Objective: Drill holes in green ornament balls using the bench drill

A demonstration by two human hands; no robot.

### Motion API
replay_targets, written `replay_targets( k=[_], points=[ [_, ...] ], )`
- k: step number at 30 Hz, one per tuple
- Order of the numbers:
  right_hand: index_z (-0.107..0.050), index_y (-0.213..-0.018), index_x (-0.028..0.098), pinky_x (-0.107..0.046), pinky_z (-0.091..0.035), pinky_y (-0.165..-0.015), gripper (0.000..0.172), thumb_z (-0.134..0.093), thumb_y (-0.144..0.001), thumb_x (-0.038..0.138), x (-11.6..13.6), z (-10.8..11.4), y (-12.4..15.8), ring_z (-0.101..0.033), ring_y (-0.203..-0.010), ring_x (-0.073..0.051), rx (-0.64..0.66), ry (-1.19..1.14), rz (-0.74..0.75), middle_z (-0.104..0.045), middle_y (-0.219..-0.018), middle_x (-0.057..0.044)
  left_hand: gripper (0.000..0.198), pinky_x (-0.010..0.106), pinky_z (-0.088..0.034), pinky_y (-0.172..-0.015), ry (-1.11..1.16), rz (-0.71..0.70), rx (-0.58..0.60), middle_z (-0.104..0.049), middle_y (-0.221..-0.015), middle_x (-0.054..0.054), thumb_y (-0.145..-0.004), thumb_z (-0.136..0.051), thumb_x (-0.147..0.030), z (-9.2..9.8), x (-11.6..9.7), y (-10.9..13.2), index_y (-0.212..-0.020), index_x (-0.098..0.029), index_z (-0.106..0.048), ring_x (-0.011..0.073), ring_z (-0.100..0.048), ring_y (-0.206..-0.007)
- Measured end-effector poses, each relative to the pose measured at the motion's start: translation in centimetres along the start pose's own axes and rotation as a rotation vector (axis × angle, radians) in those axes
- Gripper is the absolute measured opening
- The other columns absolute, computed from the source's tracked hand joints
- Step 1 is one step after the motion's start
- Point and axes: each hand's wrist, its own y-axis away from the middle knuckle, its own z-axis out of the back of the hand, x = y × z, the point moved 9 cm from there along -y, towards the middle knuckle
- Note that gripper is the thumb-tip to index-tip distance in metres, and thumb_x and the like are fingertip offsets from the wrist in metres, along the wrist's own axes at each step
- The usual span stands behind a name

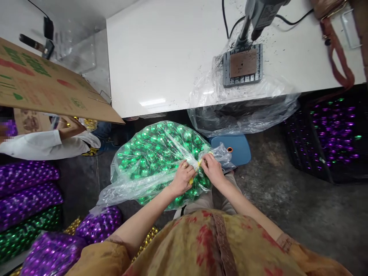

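Observation:
A large clear plastic bag (149, 153) full of shiny green balls rests in front of my legs, its neck gathered on the right side. Around that neck runs a yellow tie (199, 164). My left hand (184, 177) is closed on one part of the tie, and a yellow end shows below its fingers. Pinched at the other side of the tie is my right hand (211, 166), closed too. The loose plastic of the bag's mouth sticks out to the right beyond my right hand.
Ahead stands a white table (161, 57) with a small drill press (243, 63). A blue stool (241, 149) sits beneath its edge. Dark crates (330, 138) of purple balls are at right; purple bags (28, 191) at left. Another person (48, 143) sits beyond a cardboard box (51, 84).

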Motion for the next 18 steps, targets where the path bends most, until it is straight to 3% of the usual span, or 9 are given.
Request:
replay_targets(
  k=[5,13,16,18],
  points=[
    [-0.054,-0.087,0.019,-0.029,-0.042,-0.070,0.021,-0.036,-0.096,0.027,-0.2,-0.3,-0.1,-0.055,-0.080,-0.018,0.016,-0.006,-0.011,-0.057,-0.088,-0.006,0.021,0.042,-0.044,-0.096,0.092,-0.027,0.012,-0.051,-0.070,0.003,-0.089,-0.048,-0.016,-0.5,-0.3,0.1,-0.069,-0.021,-0.047,0.0202,-0.044,-0.075],
    [-0.057,-0.086,0.019,-0.032,-0.046,-0.074,0.021,-0.039,-0.093,0.026,-1.5,-0.5,-1.1,-0.055,-0.080,-0.019,-0.016,-0.080,-0.065,-0.058,-0.087,-0.007,0.023,0.045,-0.047,-0.098,0.089,-0.004,0.034,-0.052,-0.070,0.003,-0.092,-0.044,-0.017,-0.9,-0.9,0.0,-0.071,-0.020,-0.053,0.0196,-0.050,-0.075],
    [-0.060,-0.092,0.019,-0.033,-0.049,-0.078,0.020,-0.043,-0.092,0.030,-1.3,0.8,-1.0,-0.058,-0.087,-0.020,-0.029,-0.152,-0.067,-0.061,-0.094,-0.007,0.012,0.047,-0.046,-0.101,0.014,0.007,-0.032,-0.060,-0.085,0.006,-0.093,-0.050,-0.022,1.1,-0.6,1.4,-0.086,-0.020,-0.060,0.0225,-0.055,-0.094],
    [-0.060,-0.105,0.020,-0.033,-0.051,-0.077,0.024,-0.045,-0.093,0.035,-1.3,2.2,-0.3,-0.060,-0.092,-0.019,-0.059,-0.203,-0.085,-0.061,-0.108,-0.009,0.013,0.052,-0.042,-0.104,-0.070,0.056,-0.174,-0.062,-0.107,0.009,-0.090,-0.059,-0.025,4.5,0.9,3.8,-0.103,-0.023,-0.061,0.0278,-0.051,-0.116]
  ],
)
